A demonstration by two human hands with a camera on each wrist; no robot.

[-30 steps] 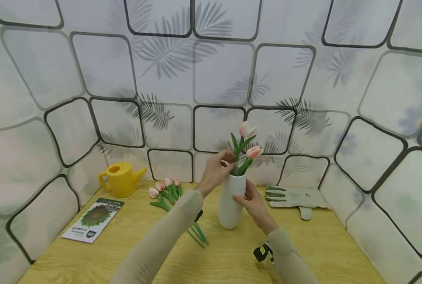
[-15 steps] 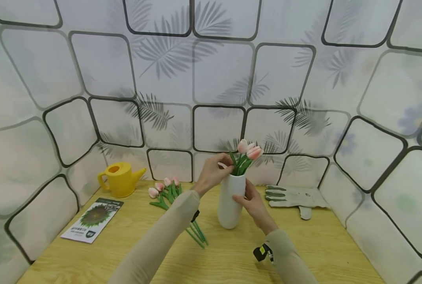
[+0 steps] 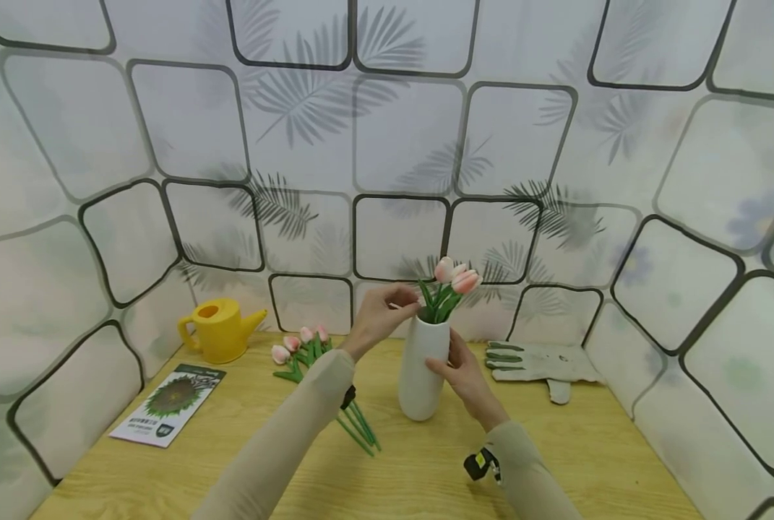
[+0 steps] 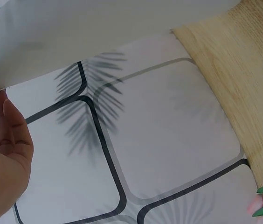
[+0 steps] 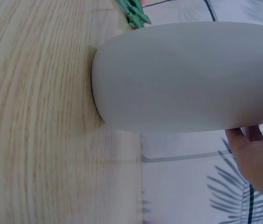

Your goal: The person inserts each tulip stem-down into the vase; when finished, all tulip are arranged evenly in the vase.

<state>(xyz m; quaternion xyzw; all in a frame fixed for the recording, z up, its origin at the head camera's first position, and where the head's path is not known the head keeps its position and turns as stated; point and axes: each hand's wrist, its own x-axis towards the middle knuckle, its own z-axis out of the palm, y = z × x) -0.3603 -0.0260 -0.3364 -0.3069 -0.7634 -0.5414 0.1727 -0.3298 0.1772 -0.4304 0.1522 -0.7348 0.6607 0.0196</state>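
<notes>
A white vase (image 3: 421,375) stands upright on the wooden table, with two pink-and-white tulips (image 3: 467,282) in its mouth. My right hand (image 3: 470,379) holds the vase from the right, thumb on the near side and fingers round the far side. In the right wrist view, fingertips of that hand (image 5: 257,161) press the vase wall (image 5: 183,77). Beside the rim on the left, my left hand (image 3: 379,318) has relaxed, slightly bent fingers next to the tulip leaves. The left wrist view has this hand (image 4: 8,154) at the vase's upper end (image 4: 99,32).
Several loose tulips (image 3: 305,350) lie left of the vase, stems partly behind the left sleeve. Farther left are a yellow watering can (image 3: 220,332) and a sunflower seed packet (image 3: 170,404). A pair of work gloves (image 3: 545,362) lies at right, by the patterned wall (image 3: 402,137).
The taller tulip has gone down into the vase, its head now level with the other. My left hand has let go and drawn slightly left. My right hand stays on the vase.
</notes>
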